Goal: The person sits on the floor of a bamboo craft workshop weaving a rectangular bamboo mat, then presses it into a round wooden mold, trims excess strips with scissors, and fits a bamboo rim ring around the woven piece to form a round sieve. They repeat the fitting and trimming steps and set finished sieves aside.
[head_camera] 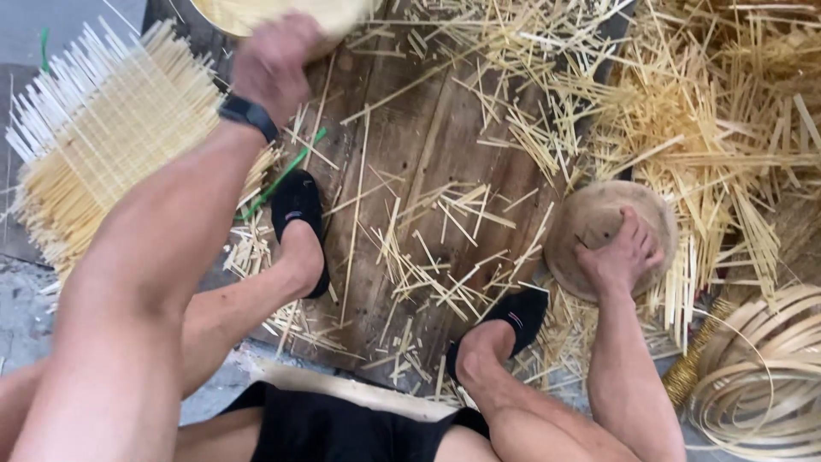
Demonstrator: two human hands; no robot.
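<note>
Right hand point(617, 253) grips round wooden block point(609, 236); bamboo strips point(445, 257) litter boards around.

The pale woven basket point(282, 13) at the top runs out past the upper edge, so only its lower rim shows. The left hand point(275, 60) is blurred and covers part of that rim; its fingers cannot be made out. The right hand point(617, 252) hides part of the round wooden block point(599, 218). The coiled bamboo hoops point(761, 376) are cut off at the right and bottom edges.
</note>
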